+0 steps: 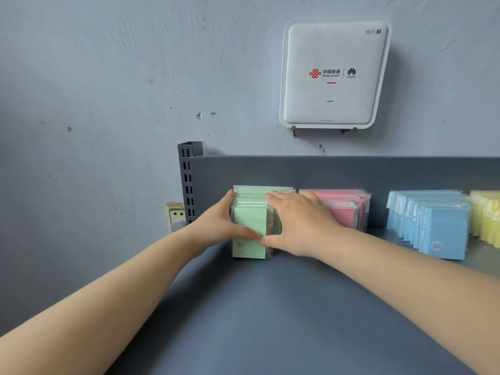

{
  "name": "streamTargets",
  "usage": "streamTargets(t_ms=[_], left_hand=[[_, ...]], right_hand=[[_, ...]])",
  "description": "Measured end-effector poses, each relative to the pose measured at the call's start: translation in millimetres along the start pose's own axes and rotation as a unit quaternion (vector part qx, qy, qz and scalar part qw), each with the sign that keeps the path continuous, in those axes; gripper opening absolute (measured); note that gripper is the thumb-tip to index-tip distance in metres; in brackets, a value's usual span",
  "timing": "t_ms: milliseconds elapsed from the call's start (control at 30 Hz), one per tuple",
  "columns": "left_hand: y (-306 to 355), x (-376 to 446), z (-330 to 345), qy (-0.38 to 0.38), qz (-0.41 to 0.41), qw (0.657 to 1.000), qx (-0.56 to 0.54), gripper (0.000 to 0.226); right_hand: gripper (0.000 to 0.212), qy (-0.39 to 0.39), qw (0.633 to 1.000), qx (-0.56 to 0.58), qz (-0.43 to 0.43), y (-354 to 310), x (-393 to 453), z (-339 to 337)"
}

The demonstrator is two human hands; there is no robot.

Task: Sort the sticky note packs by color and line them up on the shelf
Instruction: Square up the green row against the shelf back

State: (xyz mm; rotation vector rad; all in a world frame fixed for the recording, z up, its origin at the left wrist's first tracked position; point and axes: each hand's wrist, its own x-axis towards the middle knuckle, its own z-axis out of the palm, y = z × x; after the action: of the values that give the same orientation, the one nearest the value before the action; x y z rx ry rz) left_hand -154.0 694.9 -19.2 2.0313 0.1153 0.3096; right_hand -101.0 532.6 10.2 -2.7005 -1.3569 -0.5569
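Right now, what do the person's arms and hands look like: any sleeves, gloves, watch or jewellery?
Both arms are bare along the whole length in view: no sleeve edge shows on either forearm. The left hand and right hand wear no gloves. No watch, bracelet or ring is visible on the wrists or on the fingers that show. No markings or tattoos can be made out.
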Motion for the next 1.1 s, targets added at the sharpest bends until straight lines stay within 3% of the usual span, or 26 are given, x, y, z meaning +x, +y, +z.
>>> streamTargets(t_ms=[100,200,400,467,600,867,1100], left_hand=[[1.8,-2.7,-1.5,0.006,-0.021,1.0,0.008,0.067],[4.5,-5.5,-3.6,0.01,-0.03,0.999,0.02,0.106],[-0.8,-6.2,10.6,0.01,0.0,1.0,-0.012,0.06],[-2.8,-5.3,11.1,0.005,0.01,1.0,-0.024,0.056],[-3.4,-4.1,6.5,0.012,0.016,0.999,-0.034,0.058],[3.2,-4.8,7.2,0.034,-0.005,0.999,0.024,0.109],[6.9,-4.3,9.8,0.054,-0.012,0.997,0.052,0.108]], right_hand=[[0.076,-0.005,1.0,-0.002,0.002,-0.3,-0.5,-0.3],[0.08,-0.009,1.0,-0.004,0.0,-0.9,-0.7,-1.7],[0.084,-0.013,1.0,-0.009,-0.019,-0.3,-5.0,-1.0],[0.084,-0.019,1.0,-0.011,-0.018,-0.4,-5.2,-0.6],[0.084,-0.019,1.0,-0.012,-0.017,-0.1,-4.6,0.1],[0.079,-0.002,1.0,-0.022,-0.011,-1.6,-5.2,2.0],[0.072,0.01,0.999,-0.033,0.002,-6.5,-5.4,4.1]])
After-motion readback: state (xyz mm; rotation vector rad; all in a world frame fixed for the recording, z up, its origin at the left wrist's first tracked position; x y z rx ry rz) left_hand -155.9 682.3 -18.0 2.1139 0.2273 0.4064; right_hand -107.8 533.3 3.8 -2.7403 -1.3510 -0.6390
